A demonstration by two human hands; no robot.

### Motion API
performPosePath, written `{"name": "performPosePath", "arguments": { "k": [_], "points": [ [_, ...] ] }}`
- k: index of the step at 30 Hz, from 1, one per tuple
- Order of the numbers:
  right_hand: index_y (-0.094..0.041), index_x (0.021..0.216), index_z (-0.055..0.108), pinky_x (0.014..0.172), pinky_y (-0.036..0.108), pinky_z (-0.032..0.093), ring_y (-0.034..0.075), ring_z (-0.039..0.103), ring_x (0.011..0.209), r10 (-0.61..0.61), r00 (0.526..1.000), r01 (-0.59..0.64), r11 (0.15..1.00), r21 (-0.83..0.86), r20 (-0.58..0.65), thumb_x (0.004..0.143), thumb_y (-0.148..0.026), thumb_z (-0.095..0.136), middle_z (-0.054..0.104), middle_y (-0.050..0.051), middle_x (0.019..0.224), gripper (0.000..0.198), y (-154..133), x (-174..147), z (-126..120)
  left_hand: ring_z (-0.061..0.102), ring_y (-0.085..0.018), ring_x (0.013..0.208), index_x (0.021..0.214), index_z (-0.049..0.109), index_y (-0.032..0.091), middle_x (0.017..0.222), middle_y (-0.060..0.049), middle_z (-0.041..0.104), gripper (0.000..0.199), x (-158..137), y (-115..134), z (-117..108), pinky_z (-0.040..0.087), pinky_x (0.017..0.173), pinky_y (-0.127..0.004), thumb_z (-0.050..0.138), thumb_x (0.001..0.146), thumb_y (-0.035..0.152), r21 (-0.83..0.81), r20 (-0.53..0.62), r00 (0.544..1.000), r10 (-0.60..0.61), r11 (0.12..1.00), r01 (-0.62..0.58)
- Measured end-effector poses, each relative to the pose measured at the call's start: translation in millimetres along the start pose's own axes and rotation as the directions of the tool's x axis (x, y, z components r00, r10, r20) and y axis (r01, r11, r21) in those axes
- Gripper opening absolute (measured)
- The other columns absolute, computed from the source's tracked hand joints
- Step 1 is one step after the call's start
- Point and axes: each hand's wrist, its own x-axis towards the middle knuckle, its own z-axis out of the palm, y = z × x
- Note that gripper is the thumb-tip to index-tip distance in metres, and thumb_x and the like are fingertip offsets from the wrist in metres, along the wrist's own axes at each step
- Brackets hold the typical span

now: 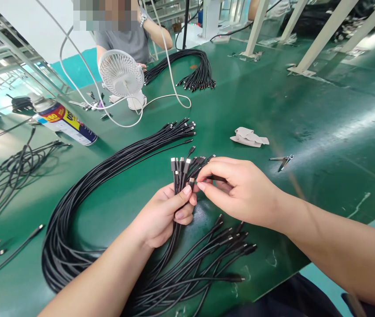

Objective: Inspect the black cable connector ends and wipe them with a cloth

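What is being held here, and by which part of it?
A bunch of black cables: the left hand holds it just below the connector ends. The right hand is beside one connector; whether it grips anything cannot be told.

Black cables (57,224) with metal-tipped connectors (173,164), laid in a U-bend on the green table (214,116); partly gathered in the left hand (164,213), tips upward; partly fanned alongside.
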Motion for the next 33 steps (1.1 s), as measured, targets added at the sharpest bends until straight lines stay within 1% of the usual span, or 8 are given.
{"name": "performPosePath", "arguments": {
  "k": [7, 12, 15, 19, 21, 24, 28, 33],
  "points": [
    [-0.017, 0.074, 0.06, 0.056, 0.021, 0.037, 0.01, 0.052, 0.063, 0.068, 0.998, -0.069, 0.997, -0.041, -0.006, 0.079, -0.009, 0.062, 0.06, -0.003, 0.069, 0.01, 5, 3, -3, 0.033, 0.001, 0.042, 0.083, 0.065, 0.009, 0.066, 0.002, 0.055, 0.017, -1, 0, -1, 0.023, 0.041, -0.014, 0.073, 0.078, 0.023, -0.005, 0.003, 1.0, -0.018, 1.0, 0.018],
    [-0.017, 0.075, 0.063, 0.057, 0.021, 0.039, 0.009, 0.054, 0.062, 0.035, 0.999, -0.036, 0.998, -0.046, -0.01, 0.083, -0.01, 0.061, 0.063, -0.003, 0.067, 0.01, 8, 3, -3, 0.035, 0.0, 0.042, 0.084, 0.067, 0.009, 0.066, 0.001, 0.056, 0.017, -1, 2, 0, 0.023, 0.041, -0.016, 0.073, 0.078, 0.024, -0.006, 0.025, 1.0, -0.014, 1.0, 0.014],
    [-0.017, 0.08, 0.063, 0.063, 0.023, 0.042, 0.011, 0.058, 0.068, 0.016, 1.0, -0.016, 0.999, -0.049, 0.0, 0.089, -0.014, 0.055, 0.066, -0.001, 0.073, 0.012, 7, 4, -4, 0.037, -0.001, 0.042, 0.085, 0.068, 0.008, 0.067, -0.001, 0.059, 0.021, -1, 2, 0, 0.023, 0.041, -0.017, 0.074, 0.076, 0.027, 0.024, 0.008, 1.0, -0.015, 1.0, 0.015],
    [-0.015, 0.097, 0.059, 0.07, 0.024, 0.046, 0.013, 0.061, 0.08, 0.118, 0.993, -0.117, 0.992, -0.047, 0.023, 0.094, -0.02, 0.048, 0.067, 0.004, 0.092, 0.012, 2, 3, -5, 0.041, -0.002, 0.043, 0.081, 0.066, 0.008, 0.071, -0.004, 0.064, 0.028, 0, 1, -1, 0.024, 0.041, -0.018, 0.078, 0.072, 0.032, 0.128, -0.052, 0.998, 0.018, 0.992, -0.011],
    [-0.014, 0.099, 0.057, 0.069, 0.025, 0.047, 0.014, 0.06, 0.08, 0.13, 0.991, -0.126, 0.988, -0.085, 0.042, 0.095, -0.019, 0.043, 0.066, 0.006, 0.091, 0.015, 1, 1, -4, 0.043, -0.002, 0.044, 0.078, 0.063, 0.01, 0.068, -0.002, 0.062, 0.029, 0, 0, -1, 0.026, 0.041, -0.017, 0.08, 0.07, 0.031, 0.166, -0.088, 0.995, 0.045, 0.986, -0.03],
    [-0.013, 0.094, 0.06, 0.066, 0.028, 0.048, 0.016, 0.06, 0.077, 0.032, 0.996, -0.015, 0.981, -0.195, 0.082, 0.095, -0.013, 0.038, 0.065, 0.007, 0.087, 0.021, 3, -4, 2, 0.042, -0.003, 0.043, 0.075, 0.056, 0.013, 0.057, 0.003, 0.055, 0.027, 0, -1, -1, 0.028, 0.041, -0.015, 0.079, 0.071, 0.027, 0.184, -0.121, 0.99, 0.076, 0.982, -0.053],
    [-0.013, 0.091, 0.062, 0.068, 0.03, 0.05, 0.019, 0.062, 0.077, -0.142, 0.988, 0.154, 0.934, -0.323, 0.059, 0.089, -0.005, 0.039, 0.067, 0.009, 0.088, 0.024, 4, -10, 13, 0.042, -0.003, 0.043, 0.074, 0.052, 0.015, 0.05, 0.006, 0.051, 0.025, 1, -2, -1, 0.032, 0.042, -0.014, 0.076, 0.074, 0.023, 0.194, -0.117, 0.987, 0.112, 0.977, -0.088],
    [-0.011, 0.094, 0.064, 0.067, 0.031, 0.051, 0.019, 0.063, 0.075, -0.186, 0.982, 0.188, 0.907, -0.376, 0.043, 0.088, -0.007, 0.043, 0.067, 0.009, 0.086, 0.022, 2, -13, 21, 0.05, -0.005, 0.044, 0.074, 0.053, 0.015, 0.05, 0.004, 0.058, 0.026, 1, -2, 1, 0.041, 0.045, -0.015, 0.077, 0.072, 0.023, 0.215, -0.144, 0.981, 0.131, 0.972, -0.099]
  ]
}}
